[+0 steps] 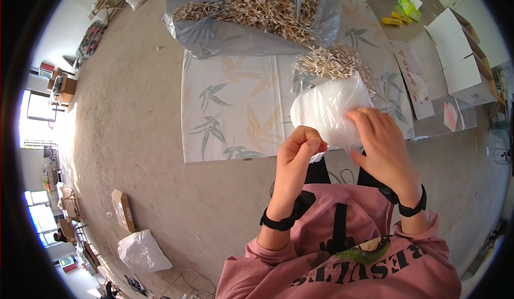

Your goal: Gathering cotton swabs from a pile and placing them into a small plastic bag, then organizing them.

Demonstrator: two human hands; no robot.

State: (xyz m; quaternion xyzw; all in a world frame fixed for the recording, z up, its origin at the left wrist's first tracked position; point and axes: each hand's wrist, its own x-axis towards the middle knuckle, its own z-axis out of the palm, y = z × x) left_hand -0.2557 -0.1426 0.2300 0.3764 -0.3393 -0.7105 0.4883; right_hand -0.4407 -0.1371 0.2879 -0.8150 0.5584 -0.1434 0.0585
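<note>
A bundle of thin white plastic bags (pixel 324 109) lies at the near edge of the patterned table, directly before me. My left hand (pixel 300 152) is closed at the bundle's near left corner, and a bit of white plastic shows beneath its fingers. Resting on the right side of the bundle is my right hand (pixel 383 144), its fingers stretched out and the thumb apart. Just beyond the bundle is a loose pile of cotton swabs (pixel 329 62). Farther back a large grey plastic bag (pixel 235 39) lies open, full of many more swabs (pixel 262 4).
The table's covering (pixel 230 106) has a leaf print. To the right, white cardboard boxes (pixel 463 58) stand near yellow-handled tools (pixel 395 19) and a green packet (pixel 410 7). A white sack (pixel 143 251) and a cardboard box (pixel 123 210) are on the floor at left.
</note>
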